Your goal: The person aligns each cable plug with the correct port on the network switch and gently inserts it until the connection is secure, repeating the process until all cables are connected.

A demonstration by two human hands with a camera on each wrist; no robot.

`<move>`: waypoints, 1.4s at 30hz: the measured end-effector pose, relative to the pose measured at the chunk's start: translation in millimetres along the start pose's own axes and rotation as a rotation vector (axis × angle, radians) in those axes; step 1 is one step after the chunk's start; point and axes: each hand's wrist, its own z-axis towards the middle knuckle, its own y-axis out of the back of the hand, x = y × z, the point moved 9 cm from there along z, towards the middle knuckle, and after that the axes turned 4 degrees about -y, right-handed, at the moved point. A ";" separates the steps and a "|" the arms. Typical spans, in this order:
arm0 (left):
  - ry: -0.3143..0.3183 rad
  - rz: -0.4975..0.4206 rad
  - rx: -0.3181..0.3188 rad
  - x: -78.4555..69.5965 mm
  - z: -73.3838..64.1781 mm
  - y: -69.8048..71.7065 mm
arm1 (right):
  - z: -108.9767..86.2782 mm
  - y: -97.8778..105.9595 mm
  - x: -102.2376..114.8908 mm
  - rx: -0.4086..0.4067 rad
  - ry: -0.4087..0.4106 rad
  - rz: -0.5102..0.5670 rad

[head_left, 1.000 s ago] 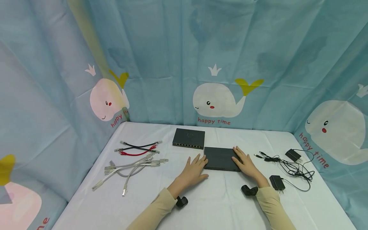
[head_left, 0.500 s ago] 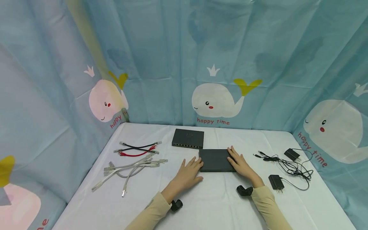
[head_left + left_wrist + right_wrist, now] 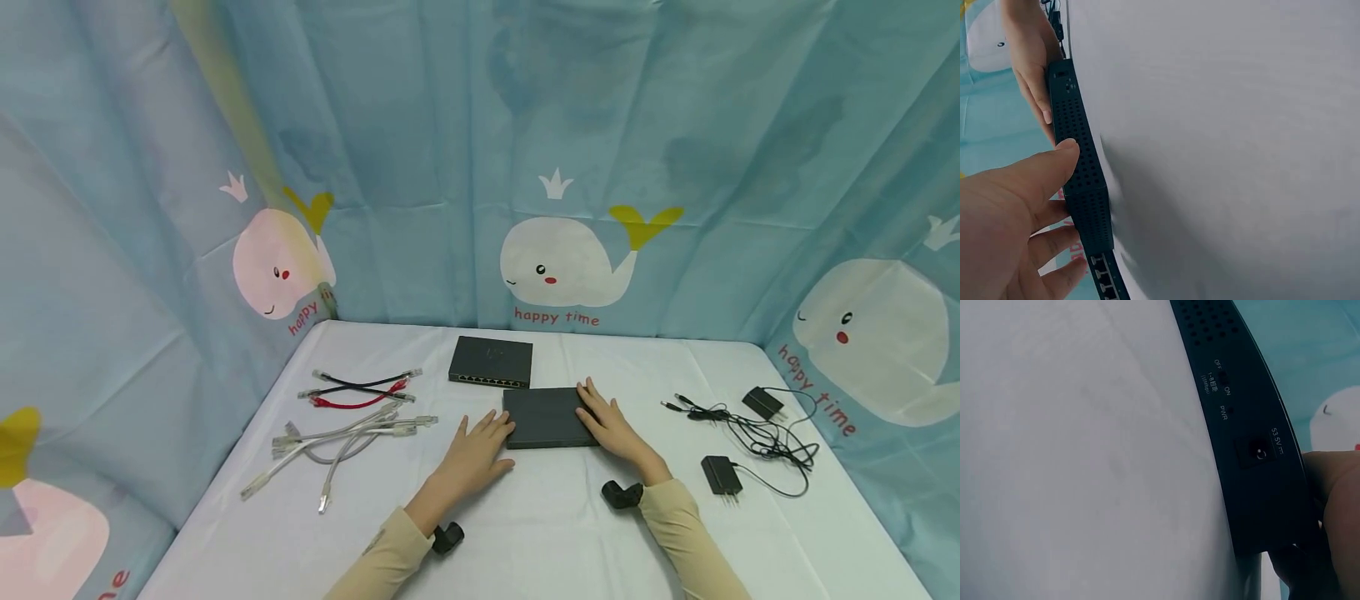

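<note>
A flat black network switch (image 3: 551,418) lies on the white tabletop between both hands. Its near side shows vent holes (image 3: 1090,219) in the left wrist view, and a small slider and a 53.5V power socket (image 3: 1257,450) in the right wrist view. My left hand (image 3: 471,457) touches the switch's left edge with extended fingers. Against its right edge lies my right hand (image 3: 615,429), fingers extended and pointing away. Just behind, slightly left, sits a second black switch (image 3: 491,360) with a row of ports facing me.
Several grey, black and red network cables (image 3: 360,433) lie on the left. Two black power adapters (image 3: 722,477) with tangled leads (image 3: 772,437) lie on the right. A blue whale-print curtain (image 3: 420,250) rises behind the white table (image 3: 540,533).
Both hands have slid the near switch to the left, away from the adapters, and its front-left part now stands before the rear switch. The rear switch, cables and adapters stay put.
</note>
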 end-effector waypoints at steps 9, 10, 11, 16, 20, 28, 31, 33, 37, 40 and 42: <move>0.008 -0.019 -0.049 6.0 1.0 4.9 | 7.4 -9.3 10.1 -0.001 0.011 0.008; 0.008 -0.017 -0.051 6.1 2.6 4.5 | 8.4 -10.8 11.2 0.001 0.014 0.010; 0.007 -0.016 -0.055 5.6 4.3 4.4 | 9.4 -12.2 12.9 0.001 0.020 0.011; -0.007 -0.008 -0.039 -1.4 19.1 1.0 | 13.3 -19.2 16.7 0.020 0.025 -0.003; -0.016 -0.002 -0.031 -6.9 32.1 -1.3 | 16.0 -23.4 16.6 0.032 0.019 -0.010; -0.029 -0.042 -0.042 -9.4 50.5 -5.5 | 20.2 -28.0 15.5 0.045 0.031 -0.018; -0.030 -0.069 -0.026 -8.9 53.2 -9.6 | 20.4 -27.8 16.9 0.037 0.036 -0.015; -0.027 -0.087 -0.017 -8.5 54.0 -10.8 | 20.5 -26.8 19.0 0.032 0.040 -0.023; -0.023 -0.116 -0.008 -8.2 54.2 -12.0 | 19.2 -22.0 22.1 0.012 0.037 -0.086; -0.025 -0.133 -0.016 -8.1 53.4 -11.5 | 18.4 -17.6 22.7 0.004 0.027 -0.134; -0.024 -0.143 -0.017 -7.5 52.8 -11.7 | 18.4 -14.4 23.6 0.004 0.024 -0.140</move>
